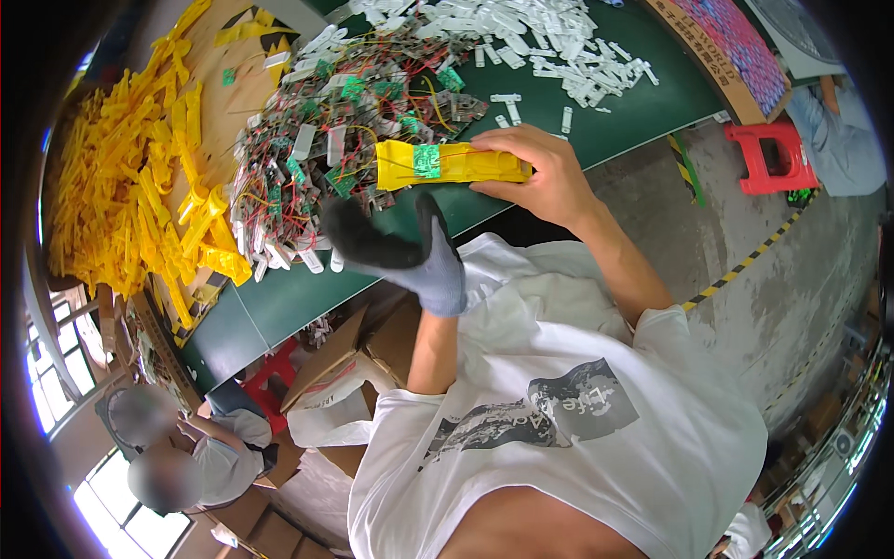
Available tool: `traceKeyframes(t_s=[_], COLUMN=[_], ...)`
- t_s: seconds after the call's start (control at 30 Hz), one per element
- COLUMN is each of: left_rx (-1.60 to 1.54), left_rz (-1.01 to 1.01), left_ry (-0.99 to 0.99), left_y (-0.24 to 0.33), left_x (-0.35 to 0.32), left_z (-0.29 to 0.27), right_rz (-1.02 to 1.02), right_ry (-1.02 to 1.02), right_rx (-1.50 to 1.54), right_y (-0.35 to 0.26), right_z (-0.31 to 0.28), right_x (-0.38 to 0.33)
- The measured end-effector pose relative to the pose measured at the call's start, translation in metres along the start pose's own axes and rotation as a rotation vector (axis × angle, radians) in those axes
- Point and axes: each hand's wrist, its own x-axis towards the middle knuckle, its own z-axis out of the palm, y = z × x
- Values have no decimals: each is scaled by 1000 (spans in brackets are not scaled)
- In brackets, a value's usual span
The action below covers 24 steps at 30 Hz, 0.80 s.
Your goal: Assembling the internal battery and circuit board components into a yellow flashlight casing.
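Observation:
My bare right hand grips the right end of a long yellow plastic casing between thumb and fingers, above the table's near edge. A green circuit board shows in the casing, left of its middle. My left hand, in a grey glove with black-coated fingers, is just below and left of the casing, apart from it. Its thumb and fingers are spread, slightly blurred, with nothing between them. Beyond it, a heap of circuit boards with red and yellow wires covers the green table.
Many yellow plastic pieces are piled at the left. White plastic parts lie scattered at the far side. A cardboard box holds small pink and purple items at the far right, near a red stool. Other people sit at lower left.

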Motion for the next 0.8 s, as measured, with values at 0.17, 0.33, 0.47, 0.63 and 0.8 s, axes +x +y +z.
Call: traceKeyframes(t_s=[0.17,0.33,0.47,0.63,0.8], left_rx=[700,558,461,345,284], left_rz=[511,334,228,207,213], left_ry=[-953,-1059,-1094,-1044,-958], left_y=[33,2,-6,-15,-25], left_x=[50,54,47,44,37], left_z=[-2,3,-1,-5,-9], right_rz=[-129,-89,-59,-59,-61], right_ry=[-95,-194,-205,-215,-295], right_rx=[-10,12,74,125,6], right_y=[16,22,25,31,30], right_z=[-17,-20,-21,-24,-27], right_x=[2,0,-6,-7,-2])
